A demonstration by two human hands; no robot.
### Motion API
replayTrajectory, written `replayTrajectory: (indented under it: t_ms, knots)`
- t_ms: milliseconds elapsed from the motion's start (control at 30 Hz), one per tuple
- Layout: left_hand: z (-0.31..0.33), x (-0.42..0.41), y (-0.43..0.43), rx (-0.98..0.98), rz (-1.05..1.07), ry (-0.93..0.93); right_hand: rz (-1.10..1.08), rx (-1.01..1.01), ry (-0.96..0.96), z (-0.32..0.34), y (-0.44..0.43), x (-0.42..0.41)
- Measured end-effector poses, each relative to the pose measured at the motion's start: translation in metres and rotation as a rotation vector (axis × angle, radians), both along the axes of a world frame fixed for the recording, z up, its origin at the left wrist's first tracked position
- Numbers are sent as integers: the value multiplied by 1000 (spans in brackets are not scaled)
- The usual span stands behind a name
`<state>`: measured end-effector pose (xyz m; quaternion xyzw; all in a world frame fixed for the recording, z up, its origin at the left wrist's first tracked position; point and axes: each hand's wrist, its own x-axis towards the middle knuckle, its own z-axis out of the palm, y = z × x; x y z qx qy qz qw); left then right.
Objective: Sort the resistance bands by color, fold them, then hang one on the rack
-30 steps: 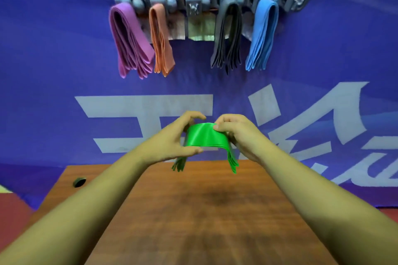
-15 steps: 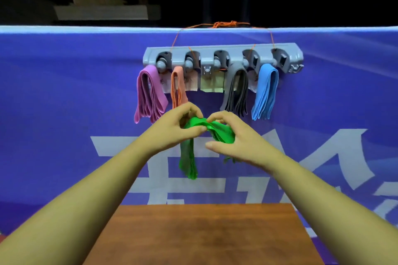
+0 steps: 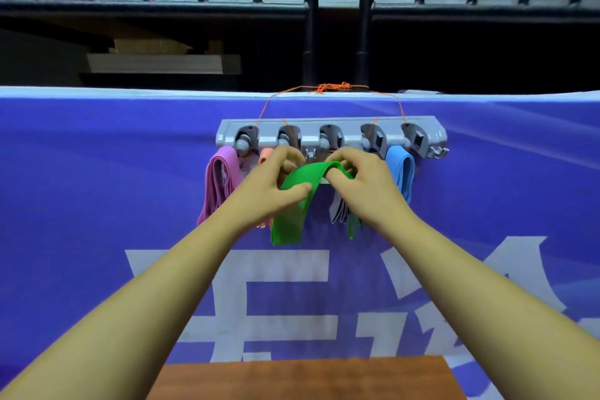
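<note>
Green folded rubber resistance band drapes just below the grey plastic rack at twelve o'clock. Left grip and right grip each pinch it. Large white banner lettering is cut off, unreadable.

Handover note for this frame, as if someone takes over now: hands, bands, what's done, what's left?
Left hand and right hand both grip the folded green band, held just below the middle clip of the rack.
Pink band, orange band, grey band and blue band hang on the rack; the right hand mostly hides the grey one.
Done: green band folded, at the rack.
Left: hook it on the middle clip, let go.
</note>
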<state>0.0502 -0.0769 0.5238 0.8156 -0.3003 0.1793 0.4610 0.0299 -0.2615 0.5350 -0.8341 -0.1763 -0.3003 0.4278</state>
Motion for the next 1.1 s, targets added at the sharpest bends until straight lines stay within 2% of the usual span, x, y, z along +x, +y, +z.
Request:
replayTrajectory:
  t_ms: [100,300,433,533,633,767,1000,1100]
  knots:
    - [7,6,-3,3,-24,6,1,19,-19,14,8,4]
    - [18,13,-4,-88,105,-42,-37,-15,-29,28,15,15]
    - [17,21,-7,-43,84,1,-49,3,-8,30,18,24]
    - [12,25,-12,-102,25,56,-67,-34,13,36,21,27]
    - [13,28,-10,-146,64,53,-59,-122,58,45,20,28]
    - [15,23,-5,-126,122,26,-49,-165,72,52,11,29]
    - [13,24,-7,-35,271,-125,-57,-185,69,49,13,37]
    - [10,31,-10,107,312,-182,-75,-152,49,53,12,40]
